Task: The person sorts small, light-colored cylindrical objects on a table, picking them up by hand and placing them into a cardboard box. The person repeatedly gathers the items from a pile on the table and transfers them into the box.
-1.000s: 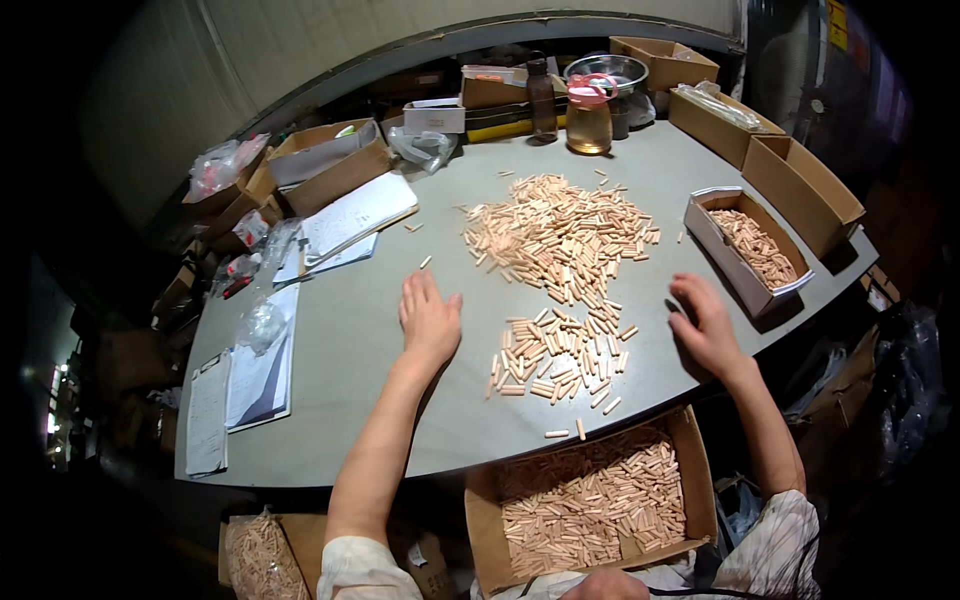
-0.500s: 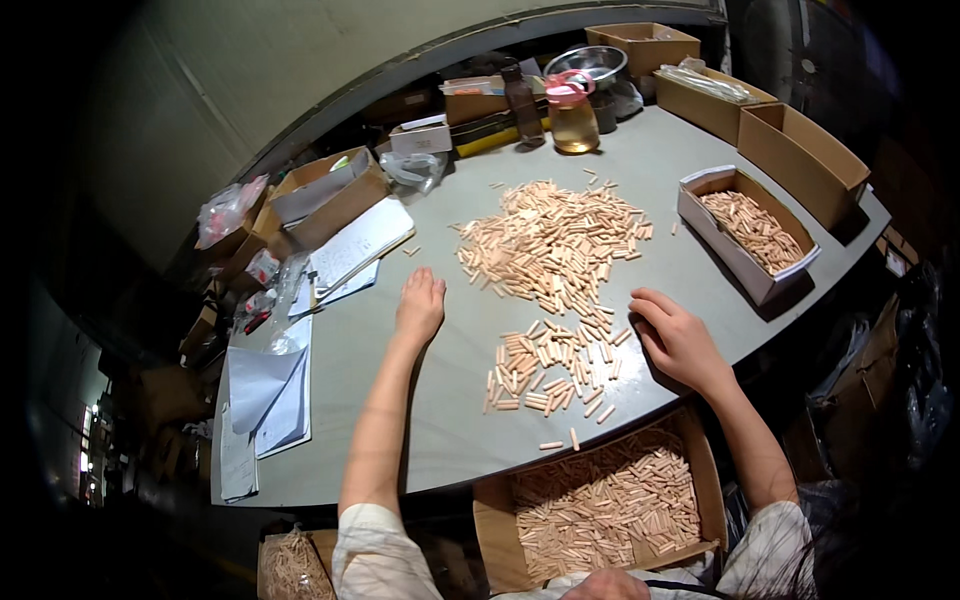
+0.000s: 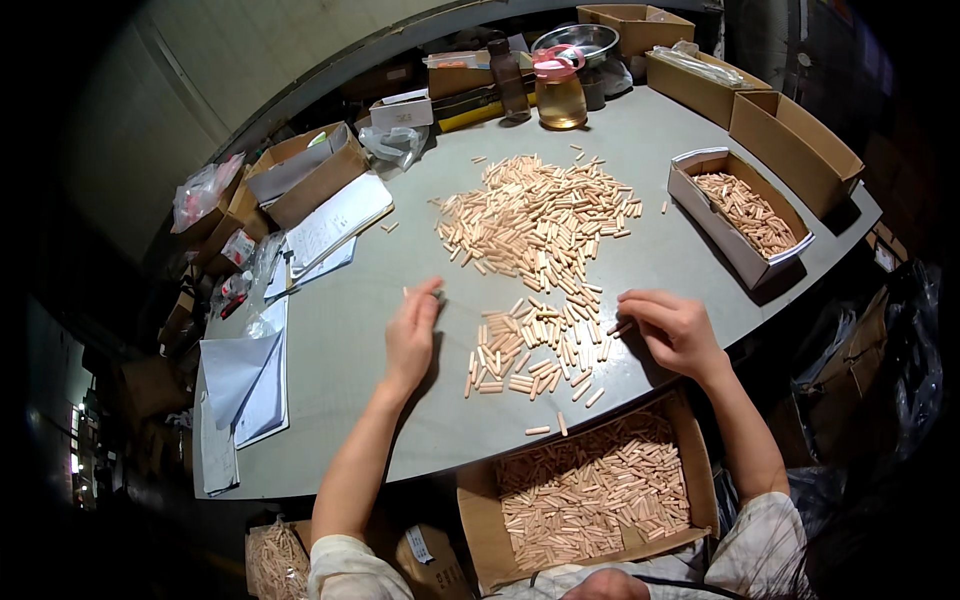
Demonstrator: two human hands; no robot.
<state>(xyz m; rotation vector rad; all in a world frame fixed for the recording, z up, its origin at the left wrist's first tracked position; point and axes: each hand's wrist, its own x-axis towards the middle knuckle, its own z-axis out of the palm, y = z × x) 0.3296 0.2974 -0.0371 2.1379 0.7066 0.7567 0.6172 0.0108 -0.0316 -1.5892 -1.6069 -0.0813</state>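
- I am seeing my left hand (image 3: 413, 335) pinching one small wooden dowel (image 3: 409, 292) at its fingertips, just left of the small dowel cluster (image 3: 530, 350).
- My right hand (image 3: 672, 330) is curling loosely, fingertips touching dowels at the cluster's right edge on the grey table (image 3: 340, 340).
- The big dowel pile (image 3: 540, 215) is lying beyond.

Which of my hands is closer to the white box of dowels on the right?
Right. Your right hand rests left of and below the white box of dowels; your left hand sits farther left, across the small dowel pile.
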